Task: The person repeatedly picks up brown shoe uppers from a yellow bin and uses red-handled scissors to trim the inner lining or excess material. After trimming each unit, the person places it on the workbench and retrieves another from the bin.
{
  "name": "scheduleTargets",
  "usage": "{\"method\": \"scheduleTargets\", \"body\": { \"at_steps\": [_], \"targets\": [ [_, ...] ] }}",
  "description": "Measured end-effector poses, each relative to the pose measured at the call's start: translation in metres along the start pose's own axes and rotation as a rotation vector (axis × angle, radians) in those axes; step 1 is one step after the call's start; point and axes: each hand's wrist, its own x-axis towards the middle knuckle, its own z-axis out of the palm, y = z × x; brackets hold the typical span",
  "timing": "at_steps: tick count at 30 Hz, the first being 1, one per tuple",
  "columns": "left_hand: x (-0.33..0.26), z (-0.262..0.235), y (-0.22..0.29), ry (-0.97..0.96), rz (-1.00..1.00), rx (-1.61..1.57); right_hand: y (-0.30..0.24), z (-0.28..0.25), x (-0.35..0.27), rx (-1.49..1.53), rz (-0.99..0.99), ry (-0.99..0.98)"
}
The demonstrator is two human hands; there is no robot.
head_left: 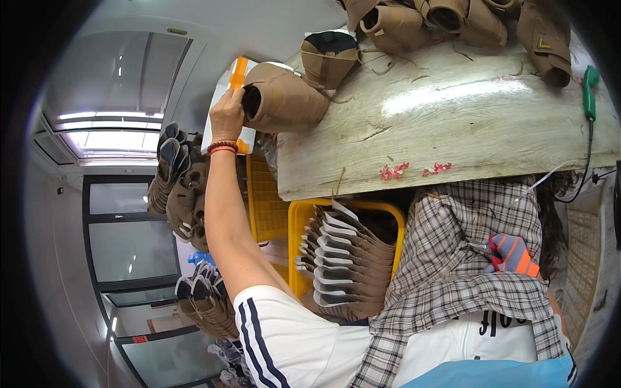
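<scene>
My left hand [228, 116] is stretched out to the far left corner of the wooden table [453, 123] and grips a brown boot upper [288, 98] by its opening. The boot lies on its side at the table's corner. An orange and white package [238, 72] sits just behind the hand. My right hand [513, 255], in a grey and orange striped glove, rests low on a plaid cloth [446, 258] over my lap. Its fingers are closed around what looks like a small metal tool [477, 246].
Several more brown boot uppers [401, 22] lie along the table's far edge. A green tool [589, 90] with a cable lies at the right. A yellow crate [297, 220] of stacked shoe parts stands under the table, with stacks of uppers [184, 194] to the left.
</scene>
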Motion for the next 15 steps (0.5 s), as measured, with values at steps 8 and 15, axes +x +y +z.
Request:
{"method": "scheduleTargets", "body": {
  "at_steps": [8, 15],
  "targets": [
    [-0.004, -0.011, -0.003, -0.027, -0.074, 0.034, -0.001, 0.002, 0.001, -0.173, -0.225, 0.076],
    [0.006, -0.1, 0.037, 0.177, -0.565, -0.686, 0.001, 0.001, 0.003, -0.192, -0.239, 0.06]
  ]
}}
